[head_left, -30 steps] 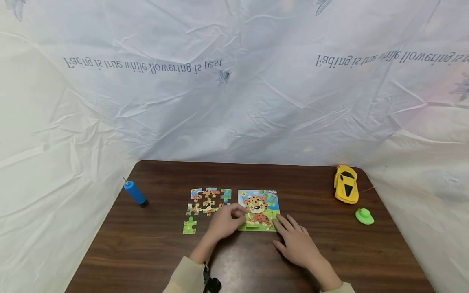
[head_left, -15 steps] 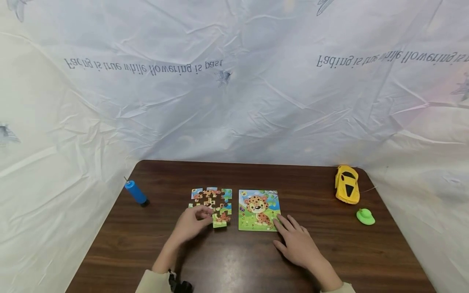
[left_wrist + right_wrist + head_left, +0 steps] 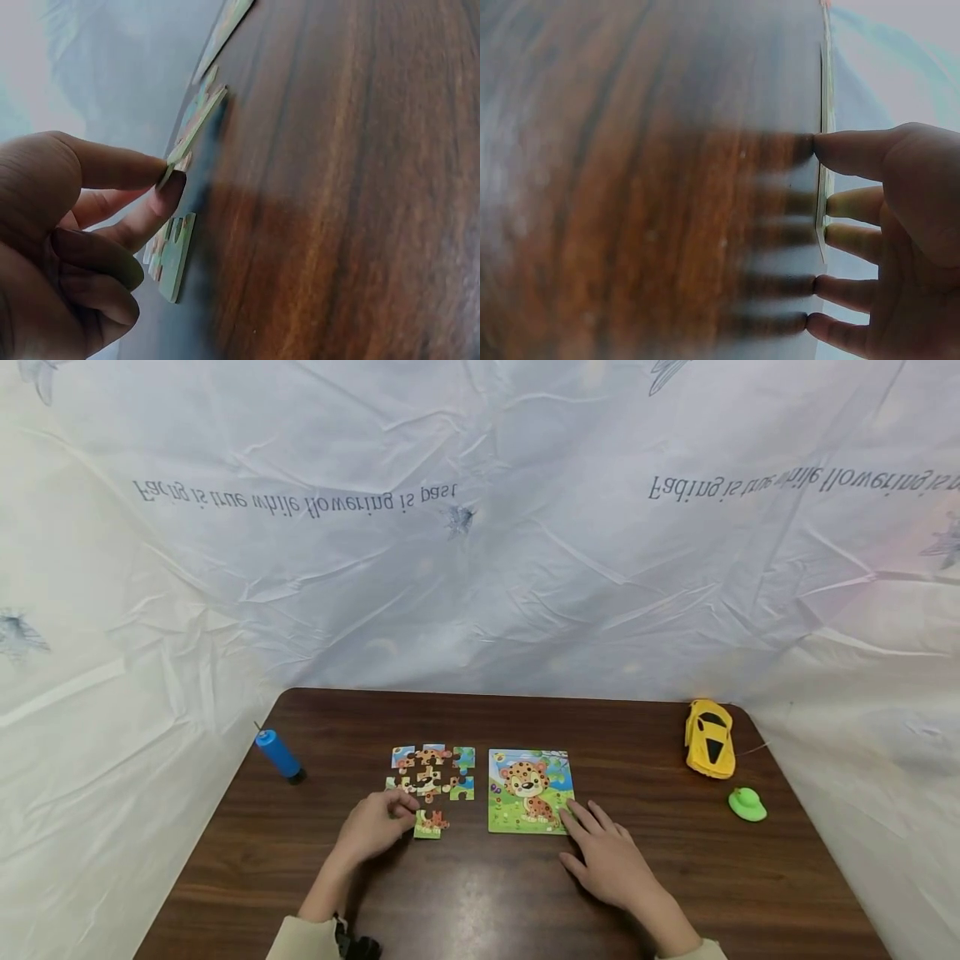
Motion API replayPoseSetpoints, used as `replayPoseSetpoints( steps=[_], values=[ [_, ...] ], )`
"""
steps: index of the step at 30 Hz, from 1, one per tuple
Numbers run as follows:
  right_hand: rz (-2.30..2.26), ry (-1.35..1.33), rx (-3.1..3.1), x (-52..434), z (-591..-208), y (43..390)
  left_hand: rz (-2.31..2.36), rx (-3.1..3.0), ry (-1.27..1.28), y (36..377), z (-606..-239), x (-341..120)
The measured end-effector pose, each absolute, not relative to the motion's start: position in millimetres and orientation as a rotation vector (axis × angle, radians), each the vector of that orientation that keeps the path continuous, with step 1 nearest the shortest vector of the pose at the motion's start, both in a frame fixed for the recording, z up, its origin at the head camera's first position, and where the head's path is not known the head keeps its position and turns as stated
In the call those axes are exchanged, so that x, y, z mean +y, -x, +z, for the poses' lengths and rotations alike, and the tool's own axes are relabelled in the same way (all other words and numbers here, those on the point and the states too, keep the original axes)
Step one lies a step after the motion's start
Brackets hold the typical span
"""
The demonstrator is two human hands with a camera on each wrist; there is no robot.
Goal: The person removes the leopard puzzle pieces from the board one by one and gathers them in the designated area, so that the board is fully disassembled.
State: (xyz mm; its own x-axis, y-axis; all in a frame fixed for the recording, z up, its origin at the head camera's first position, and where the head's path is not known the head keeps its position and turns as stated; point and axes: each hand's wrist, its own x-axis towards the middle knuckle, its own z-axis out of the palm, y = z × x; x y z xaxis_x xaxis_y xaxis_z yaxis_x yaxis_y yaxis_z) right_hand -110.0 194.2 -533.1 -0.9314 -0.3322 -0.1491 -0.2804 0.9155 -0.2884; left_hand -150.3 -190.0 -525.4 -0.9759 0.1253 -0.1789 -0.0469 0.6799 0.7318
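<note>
Nearest the person, two pale sleeve cuffs (image 3: 300, 941) enter from the bottom edge of the dark brown wooden table (image 3: 480, 910); the right hand (image 3: 609, 862) lies flat on the wood with its fingers straight and spread, grasping nothing, its fingertips (image 3: 832, 148) pressed against the near right corner of the square picture board printed with a spotted leopard cub on green grass (image 3: 530, 791); the board lies flat at the table's middle.

The left hand (image 3: 371, 827) sits just left of it and a little nearer; its thumb and forefinger (image 3: 120, 169) pinch the edge of a small green and orange cardboard jigsaw piece (image 3: 429, 824), which the left wrist view shows tilted up off the wood on the held side; the other fingers are curled in; this piece sits just in front of the loose cluster, left of the picture board and apart from it.

Beyond the held piece lies the cluster of loose leopard-print jigsaw pieces (image 3: 432, 772), set roughly in rows with gaps between, just beside the board's left edge.

Farther left, near the table's edge, a blue cylindrical hand pump with a black tip (image 3: 277, 755) lies slanted; far right, a small green round plastic toy (image 3: 747, 804) sits near the edge, and behind it a yellow toy sports car (image 3: 708, 738) points away; a crumpled white plastic sheet printed with grey lettering (image 3: 480, 527) closes the back and sides.
</note>
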Motion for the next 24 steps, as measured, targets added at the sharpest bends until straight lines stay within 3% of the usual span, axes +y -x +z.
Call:
replayPoseSetpoints(
  steps=[14, 24],
  values=[
    [-0.369, 0.466, 2.887, 193.5, -537.1, 110.2, 1.037, 2.794, -0.070, 153.6, -528.3, -185.2],
    [-0.341, 0.467, 2.880, 194.0, -535.3, 106.4, 1.124, 2.798, -0.285, 157.1, -524.3, -159.1]
  ],
)
